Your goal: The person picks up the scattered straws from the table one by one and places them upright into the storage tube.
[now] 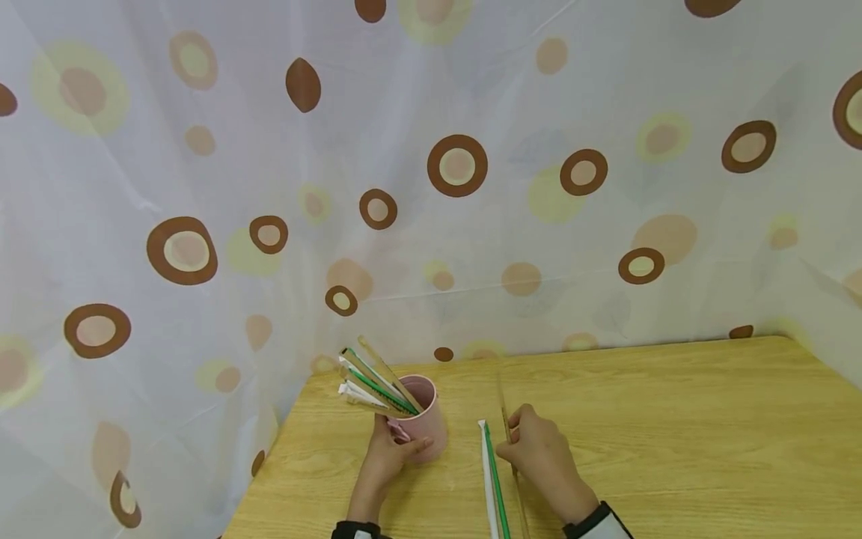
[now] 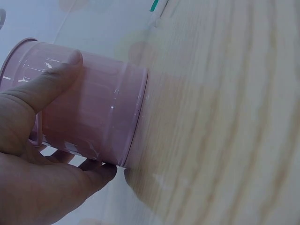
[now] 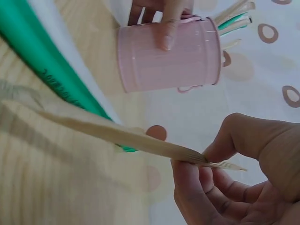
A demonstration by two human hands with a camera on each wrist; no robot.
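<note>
— Tipping looked like the main risk to me: the pink cup (image 1: pixel 426 419) stood near the table (image 1: pixel 673 419) edge with its bundle of wrapped sticks (image 1: pixel 374 383) all leaning out to one side, and only the left hand (image 1: pixel 389 458) steadied it, thumb and fingers curled round the wall.

— And the right hand (image 1: pixel 542 457)?

— It pinched a thin wooden stick (image 3: pixel 126 136) between thumb and fingers, near one end. A grip that far out could let the long stick swing or snap, I judged, or knock the cup's rim.

— What lay beside it?

— A white-and-green paper sleeve (image 1: pixel 493 479), flat on the table just left of that hand. Light enough to skid off at a brush, I'd guess.

— Materials?

— Cup: smooth, glossy, cylindrical, with a rolled rim and a small handle. Stick: pale, flat, matte wood. Table: light wood grain. Behind it hung a sheer curtain (image 1: pixel 458 165) with brown and yellow rings.
</note>
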